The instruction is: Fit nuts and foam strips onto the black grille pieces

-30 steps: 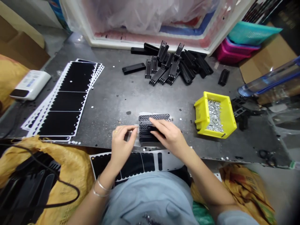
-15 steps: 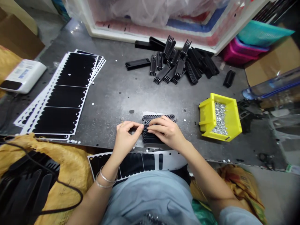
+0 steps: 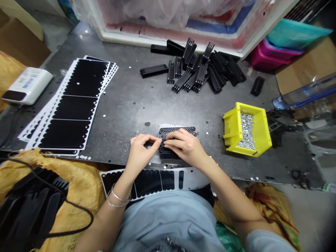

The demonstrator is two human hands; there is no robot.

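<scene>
My left hand (image 3: 140,153), wearing a ring and bangles, has its fingertips pinched together at the left edge of a stack of black perforated plastic strips (image 3: 168,155). Whether those fingers hold anything tiny, I cannot tell. My right hand (image 3: 185,148) lies across the stack and grips it, covering its middle. The fingertips of my two hands nearly meet. A white backing sheet with black scalloped pads (image 3: 154,182) lies against my lap, just below the hands.
Stacked sheets of black scalloped pads (image 3: 68,105) lie on the grey metal table (image 3: 131,101) to the left. A pile of black comb-like plastic parts (image 3: 199,73) lies ahead. A yellow bin (image 3: 258,134) holds silvery hardware. Black parts fill a yellow sack (image 3: 78,182) at lower left.
My left fingers have curled from outstretched into a pinch at the stack's edge. My right hand has settled lower over the stack. The view has shifted slightly.
</scene>
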